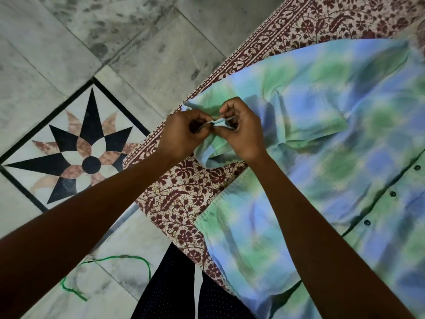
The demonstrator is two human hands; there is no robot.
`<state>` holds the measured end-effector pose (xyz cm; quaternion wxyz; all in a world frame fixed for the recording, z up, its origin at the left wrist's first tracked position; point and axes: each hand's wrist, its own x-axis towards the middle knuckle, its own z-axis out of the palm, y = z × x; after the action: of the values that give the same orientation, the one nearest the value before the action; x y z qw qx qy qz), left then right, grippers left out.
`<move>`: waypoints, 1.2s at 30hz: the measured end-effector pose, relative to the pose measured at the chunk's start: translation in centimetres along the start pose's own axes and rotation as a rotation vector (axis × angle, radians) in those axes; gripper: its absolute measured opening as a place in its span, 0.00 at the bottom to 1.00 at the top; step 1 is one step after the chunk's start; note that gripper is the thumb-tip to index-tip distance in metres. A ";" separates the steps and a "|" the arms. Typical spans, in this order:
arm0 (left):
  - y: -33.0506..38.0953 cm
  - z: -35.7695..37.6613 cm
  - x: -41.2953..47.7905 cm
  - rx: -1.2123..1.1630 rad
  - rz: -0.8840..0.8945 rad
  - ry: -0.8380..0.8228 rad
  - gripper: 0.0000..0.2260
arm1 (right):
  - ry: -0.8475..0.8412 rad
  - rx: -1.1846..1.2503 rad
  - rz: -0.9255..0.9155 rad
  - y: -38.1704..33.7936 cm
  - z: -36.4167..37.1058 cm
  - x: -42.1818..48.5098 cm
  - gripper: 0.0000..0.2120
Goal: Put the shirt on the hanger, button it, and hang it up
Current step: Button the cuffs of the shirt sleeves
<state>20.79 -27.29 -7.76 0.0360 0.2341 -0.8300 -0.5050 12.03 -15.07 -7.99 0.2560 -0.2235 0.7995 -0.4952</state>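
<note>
A blue and green checked shirt (333, 139) lies spread on a bed covered by a maroon floral sheet (184, 194). Dark buttons run along its placket (393, 193) at the right. Near the shirt's left end, my left hand (181, 134) and my right hand (243, 132) meet and pinch a small fold of the shirt's edge between their fingertips. Whether a button sits in that fold is hidden by my fingers. No hanger is in view.
The bed's edge runs diagonally from lower middle to upper right. Left of it is a marble floor with a black star inlay (89, 157). A green string (96, 265) lies on the floor near my dark-trousered legs (174, 291).
</note>
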 end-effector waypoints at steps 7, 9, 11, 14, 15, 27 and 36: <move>-0.4 -1.8 2.2 0.081 -0.048 -0.376 0.09 | 0.040 -0.167 -0.152 -0.1 0.0 -0.8 0.14; -0.6 -2.3 2.9 0.089 -0.076 -0.443 0.08 | 0.027 -0.212 -0.273 -0.2 0.2 -0.9 0.11; -0.4 -3.0 3.2 -0.011 -0.134 -0.518 0.08 | 0.051 -0.289 -0.403 -0.2 0.3 -0.7 0.08; -0.1 -3.6 3.4 -0.091 -0.138 -0.604 0.10 | 0.115 -0.443 -0.528 -0.1 0.6 -1.0 0.05; 0.1 -3.6 3.5 -0.036 -0.107 -0.602 0.09 | 0.142 -0.480 -0.547 0.0 0.7 -1.1 0.06; -0.1 -1.7 2.4 0.238 -0.210 -0.335 0.11 | 0.131 -0.675 -0.785 1.2 1.8 -2.1 0.04; -0.2 -4.3 1.2 -0.223 -0.468 -0.149 0.12 | 0.413 -0.164 -0.083 -1.6 3.8 -7.4 0.35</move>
<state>21.04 -31.39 -6.08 -0.1172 0.3764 -0.6929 -0.6037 20.26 -13.78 -6.58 0.0469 -0.1702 0.8627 -0.4738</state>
